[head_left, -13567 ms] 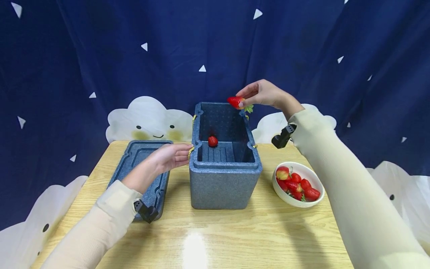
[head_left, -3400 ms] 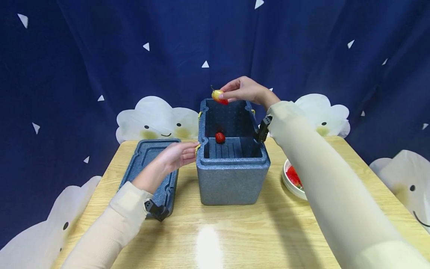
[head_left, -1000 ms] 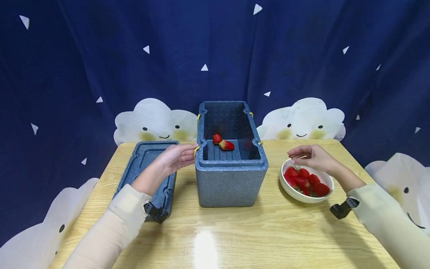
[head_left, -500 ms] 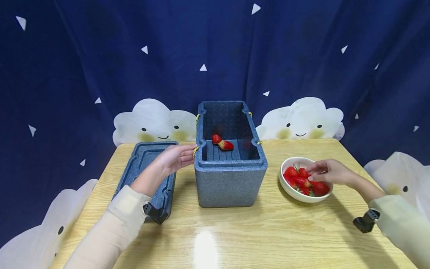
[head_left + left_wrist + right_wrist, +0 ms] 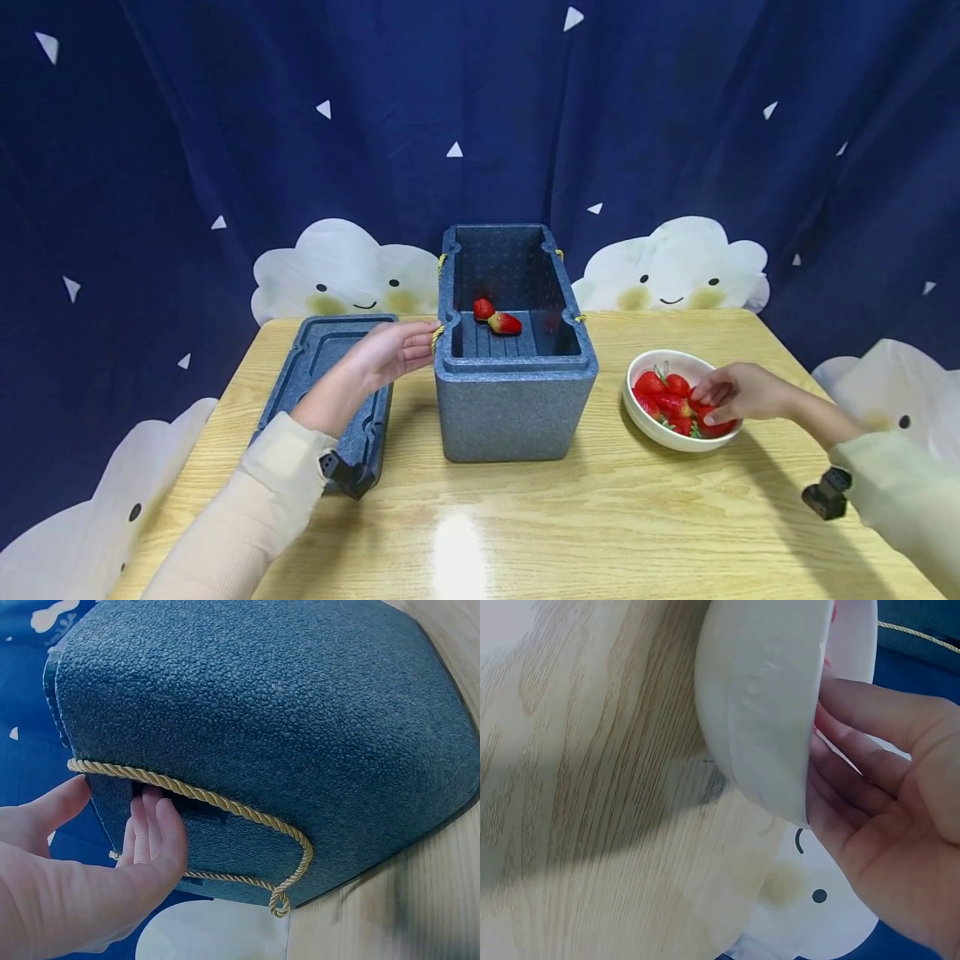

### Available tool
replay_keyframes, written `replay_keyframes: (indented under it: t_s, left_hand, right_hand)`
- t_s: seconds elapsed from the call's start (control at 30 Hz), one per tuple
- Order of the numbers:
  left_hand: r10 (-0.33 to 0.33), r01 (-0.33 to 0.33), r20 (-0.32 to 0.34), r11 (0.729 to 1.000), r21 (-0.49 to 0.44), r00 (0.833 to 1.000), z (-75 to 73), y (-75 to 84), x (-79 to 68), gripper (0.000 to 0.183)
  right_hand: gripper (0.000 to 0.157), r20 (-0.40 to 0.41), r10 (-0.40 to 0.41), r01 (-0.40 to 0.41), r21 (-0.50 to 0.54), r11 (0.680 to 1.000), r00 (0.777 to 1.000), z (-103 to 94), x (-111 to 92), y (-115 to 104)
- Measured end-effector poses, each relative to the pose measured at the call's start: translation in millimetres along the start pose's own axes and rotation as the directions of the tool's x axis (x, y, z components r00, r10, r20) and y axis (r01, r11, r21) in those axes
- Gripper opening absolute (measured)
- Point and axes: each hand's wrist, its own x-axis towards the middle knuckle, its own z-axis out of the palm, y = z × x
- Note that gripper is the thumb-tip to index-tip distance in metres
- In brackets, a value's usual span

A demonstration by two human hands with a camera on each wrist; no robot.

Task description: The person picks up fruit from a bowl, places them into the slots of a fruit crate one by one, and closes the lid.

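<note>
A grey-blue foam box point(image 5: 502, 412) stands uncovered in the head view, two strawberries point(image 5: 505, 323) lying on its floor. My left hand point(image 5: 392, 350) is at the box's left side; in the left wrist view its fingertips reach into a dark recess beneath the yellow rope point(image 5: 217, 799), and the thumb rests near the rim. At the white bowl point(image 5: 647, 427) of strawberries point(image 5: 672, 406), my right hand point(image 5: 750, 393) has its thumb and fingers around a strawberry point(image 5: 708, 425) near the right rim. The bowl wall hides the fingertips in the right wrist view.
Left of the box, the box's lid point(image 5: 318, 354) lies on the wooden table point(image 5: 570, 533), partly under the left forearm. A dark blue curtain point(image 5: 375, 108) with cloud shapes hangs behind the table.
The right hand released a red-and-yellow strawberry into the box, where two now lie. It then moved right and down into the bowl, onto another strawberry. The left hand stayed at the box.
</note>
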Motion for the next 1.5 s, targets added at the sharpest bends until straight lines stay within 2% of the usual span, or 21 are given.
replay_keyframes:
  t_s: [0.23, 0.37, 0.63, 0.87, 1.13, 1.5]
  left_hand:
    - [-0.014, 0.014, -0.014, 1.0, 0.01, 1.0, 1.6, 1.1, 0.5, 0.031]
    - [-0.017, 0.017, -0.023, 1.0, 0.009, 1.0, 1.6, 1.7, 0.0, 0.034]
    - [-0.028, 0.028, -0.026, 1.0, 0.004, 0.999, 1.0, 1.4, -0.6, 0.027]
    - [-0.022, 0.022, -0.028, 1.0, 0.007, 0.999, 0.2, 1.6, 0.1, 0.025]
    - [-0.012, 0.012, -0.007, 1.0, 0.001, 1.0, -0.3, 1.6, -0.5, 0.019]
    - [-0.013, 0.013, -0.003, 1.0, 0.005, 1.0, 0.4, 2.6, -1.8, 0.026]
  right_hand:
    - [0.03, 0.0, -0.097, 0.096, -0.141, 0.985, 0.995, 0.7, 1.0, -1.4]
    - [0.025, 0.01, -0.144, 0.144, -0.172, 0.974, 0.989, -2.1, 3.8, -2.3]
    - [0.026, 0.069, -0.04, 0.048, -0.118, 0.992, 0.997, -13.8, 9.5, -9.7]
    - [0.023, 0.065, -0.045, 0.054, -0.139, 0.989, 0.997, -22.5, 14.6, -18.1]
    - [0.024, 0.05, 0.006, -0.002, -0.098, 0.995, 0.999, -33.6, 21.0, -25.9]
    - [0.029, 0.007, -0.003, 0.003, -0.031, 1.0, 1.0, -42.9, 26.9, -30.7]
